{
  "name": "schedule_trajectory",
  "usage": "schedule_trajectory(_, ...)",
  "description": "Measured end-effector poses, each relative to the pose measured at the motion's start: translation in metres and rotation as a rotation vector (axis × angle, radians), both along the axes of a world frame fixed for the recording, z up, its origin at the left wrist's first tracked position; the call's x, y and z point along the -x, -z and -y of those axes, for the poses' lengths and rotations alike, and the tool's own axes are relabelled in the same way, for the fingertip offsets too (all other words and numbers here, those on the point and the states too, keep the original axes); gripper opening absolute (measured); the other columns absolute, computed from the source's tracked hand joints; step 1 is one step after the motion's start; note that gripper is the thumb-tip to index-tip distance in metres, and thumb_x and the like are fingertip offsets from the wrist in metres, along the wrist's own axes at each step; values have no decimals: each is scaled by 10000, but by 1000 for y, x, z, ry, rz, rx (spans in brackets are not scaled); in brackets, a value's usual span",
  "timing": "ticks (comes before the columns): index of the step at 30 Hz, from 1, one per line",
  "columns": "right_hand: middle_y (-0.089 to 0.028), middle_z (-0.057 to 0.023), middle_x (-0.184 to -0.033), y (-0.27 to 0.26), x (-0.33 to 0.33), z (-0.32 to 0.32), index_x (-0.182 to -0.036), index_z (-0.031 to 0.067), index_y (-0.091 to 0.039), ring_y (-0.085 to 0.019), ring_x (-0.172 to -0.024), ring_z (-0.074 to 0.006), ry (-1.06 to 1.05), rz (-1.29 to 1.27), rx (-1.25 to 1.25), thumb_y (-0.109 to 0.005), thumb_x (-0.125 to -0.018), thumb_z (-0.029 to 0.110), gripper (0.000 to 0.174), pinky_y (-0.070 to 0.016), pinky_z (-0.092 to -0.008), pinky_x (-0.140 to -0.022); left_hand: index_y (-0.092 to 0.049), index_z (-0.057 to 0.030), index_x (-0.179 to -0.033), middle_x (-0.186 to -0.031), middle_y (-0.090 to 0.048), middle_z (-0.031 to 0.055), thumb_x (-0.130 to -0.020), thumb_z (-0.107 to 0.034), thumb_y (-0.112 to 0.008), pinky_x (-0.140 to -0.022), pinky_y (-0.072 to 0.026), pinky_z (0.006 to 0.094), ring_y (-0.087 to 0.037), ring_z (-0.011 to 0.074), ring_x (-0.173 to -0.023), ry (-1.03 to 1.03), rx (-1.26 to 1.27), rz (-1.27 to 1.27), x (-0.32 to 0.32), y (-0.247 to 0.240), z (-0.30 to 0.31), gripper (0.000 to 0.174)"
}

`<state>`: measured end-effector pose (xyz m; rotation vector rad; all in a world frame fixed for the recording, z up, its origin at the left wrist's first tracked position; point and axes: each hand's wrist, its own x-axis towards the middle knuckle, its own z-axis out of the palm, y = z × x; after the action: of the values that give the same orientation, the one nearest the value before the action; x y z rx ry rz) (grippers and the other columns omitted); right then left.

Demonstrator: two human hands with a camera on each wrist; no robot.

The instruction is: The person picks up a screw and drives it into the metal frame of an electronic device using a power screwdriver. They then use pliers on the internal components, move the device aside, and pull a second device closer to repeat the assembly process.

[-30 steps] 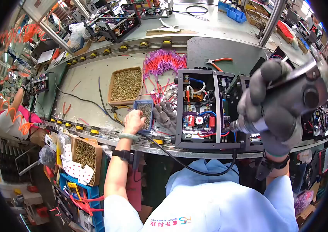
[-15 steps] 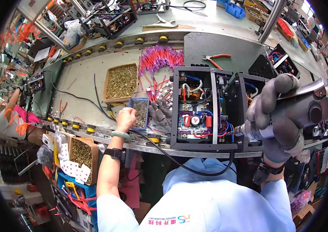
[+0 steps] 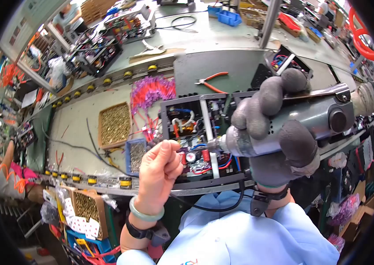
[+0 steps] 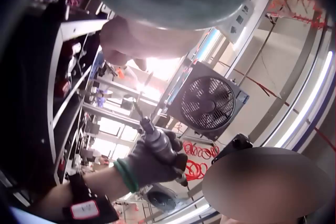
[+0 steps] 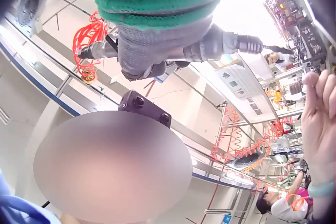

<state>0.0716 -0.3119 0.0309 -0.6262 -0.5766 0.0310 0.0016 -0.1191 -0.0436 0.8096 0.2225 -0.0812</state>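
Note:
My gloved right hand [image 3: 268, 128] grips a grey air screwdriver [image 3: 301, 123] with a lever on its body. Its chuck and bit point left, over an open power unit [image 3: 215, 174] with coils, wires and a circuit board inside. My bare left hand [image 3: 160, 170] is raised in front of that unit, near the bit. Thumb and index finger pinch together there, the other fingers curled; the small piece between them is too small to make out. Beside this hand, partly covered, stands a blue tray [image 3: 128, 160] of small metal pieces.
A cardboard box [image 3: 100, 134] of brass-coloured parts lies left of the tray, with a bundle of red-purple wires [image 3: 151, 92] behind. Red-handled pliers [image 3: 215, 81] rest on the dark mat. A black cable [image 3: 195, 206] loops along the bench's front edge.
My left hand has left the blue tray and come up rightward to the screwdriver's bit. The screwdriver has shifted left over the open unit. The head view has turned right.

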Motion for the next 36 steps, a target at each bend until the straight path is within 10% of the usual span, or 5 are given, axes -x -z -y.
schedule_trajectory(19, -582, -96, -1011, 22, -19, 27, -1356, 109, -460, -616, -771, -222, -29, 119, -150, -759, -780, 166, 651, -523, -383, -643, -642, 13, -804, -563, -242, -70, -986, -400, -469, -446, -193, 239, -200, 57, -491, 10, -34, 3, -19, -6, 66, 484)
schedule_trajectory(27, -564, -77, -920, 28, -29, 30, -1286, 100, -477, -589, -702, -206, -82, 409, -102, -769, -791, 164, 579, -505, -346, -555, -341, -105, -615, -556, -255, -55, -988, -410, -458, -443, -188, 249, -203, 69, -481, -7, -94, 32, -25, -5, 71, 496)
schedule_trajectory(36, -560, -112, -920, 36, -46, 30, -1328, 91, -452, -597, -753, -257, -217, 440, -157, -762, -799, 235, 630, -519, -404, -561, -563, -30, -725, -554, -256, -64, -986, -439, -452, -443, -200, 242, -219, 62, -473, 15, -248, 35, -25, -4, 67, 498)
